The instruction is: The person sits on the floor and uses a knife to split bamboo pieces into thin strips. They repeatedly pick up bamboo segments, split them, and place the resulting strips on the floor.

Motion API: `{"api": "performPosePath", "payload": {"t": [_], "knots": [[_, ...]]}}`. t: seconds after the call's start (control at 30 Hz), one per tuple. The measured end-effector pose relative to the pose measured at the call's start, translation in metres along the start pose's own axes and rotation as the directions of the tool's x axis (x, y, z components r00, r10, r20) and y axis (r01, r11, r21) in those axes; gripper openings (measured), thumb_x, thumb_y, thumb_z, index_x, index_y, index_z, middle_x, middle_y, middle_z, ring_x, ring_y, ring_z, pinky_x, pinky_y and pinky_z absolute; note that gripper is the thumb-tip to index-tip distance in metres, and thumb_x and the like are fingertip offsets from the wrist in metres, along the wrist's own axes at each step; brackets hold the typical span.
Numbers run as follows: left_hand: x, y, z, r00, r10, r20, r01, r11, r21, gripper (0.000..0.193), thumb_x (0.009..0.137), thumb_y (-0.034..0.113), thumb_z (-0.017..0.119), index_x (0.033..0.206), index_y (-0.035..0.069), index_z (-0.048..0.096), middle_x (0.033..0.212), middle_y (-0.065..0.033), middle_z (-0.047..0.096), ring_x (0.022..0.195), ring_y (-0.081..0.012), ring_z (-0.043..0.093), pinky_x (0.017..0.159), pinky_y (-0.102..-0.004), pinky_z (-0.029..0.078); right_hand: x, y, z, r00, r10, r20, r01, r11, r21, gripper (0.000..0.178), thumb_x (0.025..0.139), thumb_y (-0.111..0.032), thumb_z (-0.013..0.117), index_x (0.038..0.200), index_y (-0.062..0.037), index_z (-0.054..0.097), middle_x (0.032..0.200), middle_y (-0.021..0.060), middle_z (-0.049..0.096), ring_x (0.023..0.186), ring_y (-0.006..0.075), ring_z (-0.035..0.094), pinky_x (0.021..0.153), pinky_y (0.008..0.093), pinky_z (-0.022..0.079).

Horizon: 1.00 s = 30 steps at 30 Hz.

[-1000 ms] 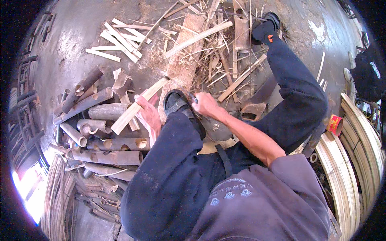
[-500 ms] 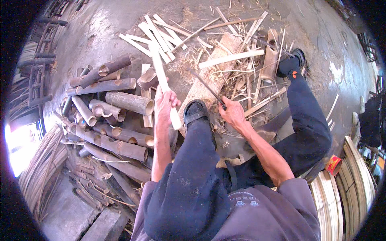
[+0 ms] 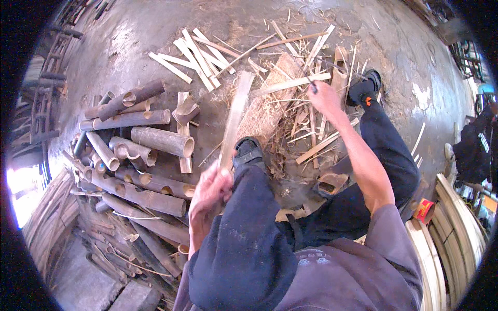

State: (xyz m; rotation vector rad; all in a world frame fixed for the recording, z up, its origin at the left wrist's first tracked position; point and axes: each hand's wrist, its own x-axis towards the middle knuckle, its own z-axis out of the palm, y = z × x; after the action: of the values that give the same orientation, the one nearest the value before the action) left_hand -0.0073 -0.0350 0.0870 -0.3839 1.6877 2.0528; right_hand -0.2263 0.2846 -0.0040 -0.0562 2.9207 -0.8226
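Observation:
My left hand (image 3: 213, 185) is closed around the lower end of a pale bamboo strip (image 3: 237, 111), beside my left knee. The strip points up and away, blurred by motion, and passes close to my sandal (image 3: 249, 151). Farther off, my right hand (image 3: 327, 99) grips the dark handle of a knife (image 3: 313, 87) above the heap of shavings; its blade is hard to make out. Between the hands a worn wooden board (image 3: 254, 122) lies on the ground. Another pale strip (image 3: 280, 87) lies across it, its right end near my right hand.
Cut bamboo tubes (image 3: 161, 140) are piled at the left. Several split strips (image 3: 197, 57) lie on the floor ahead. Offcuts and shavings (image 3: 306, 124) spread right of the board. Bundled pale slats (image 3: 428, 264) and a red box (image 3: 424, 211) are at the lower right.
My left hand has drawn back toward my body with the strip, which now tilts to the right. My right hand has moved up and forward with the knife, away from my lap.

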Motion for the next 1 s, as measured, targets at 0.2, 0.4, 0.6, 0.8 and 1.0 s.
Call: {"api": "performPosePath", "payload": {"t": [0.2, 0.4, 0.6, 0.8, 1.0], "knots": [[0.139, -0.054, -0.066, 0.803, 0.372, -0.465, -0.061, 0.828, 0.557, 0.022, 0.096, 0.019, 0.049, 0.106, 0.002, 0.059, 0.065, -0.0037, 0.043, 0.061, -0.0103, 0.042, 0.055, -0.0299, 0.038, -0.084, 0.012, -0.028, 0.978, 0.182, 0.099, -0.202, 0.942, 0.268, 0.025, 0.086, -0.028, 0.059, 0.085, -0.0034, 0.065, 0.065, 0.0153, 0.060, 0.063, 0.0326, 0.061, 0.060, 0.0412, 0.046], [0.235, 0.033, -0.068, 0.692, 0.688, -0.219, 0.082, 0.227, 0.970, 0.048, 0.091, 0.038, 0.056, 0.125, 0.005, 0.054, 0.114, -0.0220, 0.060, 0.106, -0.0388, 0.056, 0.091, -0.0472, 0.044, -0.190, 0.031, -0.003, 0.861, 0.481, 0.165, -0.502, 0.751, 0.429, 0.018, 0.083, -0.020, 0.061, 0.086, -0.0026, 0.065, 0.058, 0.0031, 0.054, 0.053, 0.0152, 0.054, 0.053, 0.0344, 0.043], [0.292, -0.043, 0.039, 0.868, 0.465, 0.175, -0.198, 0.002, 0.980, 0.044, 0.085, 0.033, 0.063, 0.119, 0.007, 0.053, 0.116, -0.0172, 0.059, 0.110, -0.0364, 0.057, 0.089, -0.0517, 0.045, -0.180, 0.030, 0.033, 0.802, 0.552, 0.227, -0.582, 0.636, 0.507, 0.014, 0.083, -0.015, 0.058, 0.089, -0.0043, 0.065, 0.057, -0.0004, 0.052, 0.048, 0.0100, 0.051, 0.045, 0.0283, 0.040], [0.272, -0.043, 0.048, 0.895, 0.444, -0.034, -0.206, 0.480, 0.853, 0.024, 0.088, 0.025, 0.056, 0.098, 0.004, 0.059, 0.087, -0.0216, 0.063, 0.081, -0.0360, 0.064, 0.071, -0.0435, 0.050, -0.180, 0.064, 0.068, 0.901, 0.429, 0.066, -0.432, 0.875, 0.217, 0.039, 0.087, -0.033, 0.060, 0.105, 0.0016, 0.061, 0.070, 0.0216, 0.064, 0.068, 0.0384, 0.063, 0.068, 0.0438, 0.051], [0.170, -0.038, -0.007, 0.973, 0.229, -0.001, -0.164, 0.700, 0.695, 0.030, 0.089, 0.029, 0.057, 0.089, -0.001, 0.056, 0.070, -0.0193, 0.058, 0.064, -0.0329, 0.056, 0.062, -0.0423, 0.043, -0.155, 0.014, 0.046, 0.970, -0.057, -0.237, 0.070, 0.996, 0.050, 0.053, 0.090, -0.031, 0.058, 0.131, 0.0016, 0.047, 0.125, 0.0246, 0.049, 0.116, 0.0412, 0.048, 0.099, 0.0498, 0.038]]}}
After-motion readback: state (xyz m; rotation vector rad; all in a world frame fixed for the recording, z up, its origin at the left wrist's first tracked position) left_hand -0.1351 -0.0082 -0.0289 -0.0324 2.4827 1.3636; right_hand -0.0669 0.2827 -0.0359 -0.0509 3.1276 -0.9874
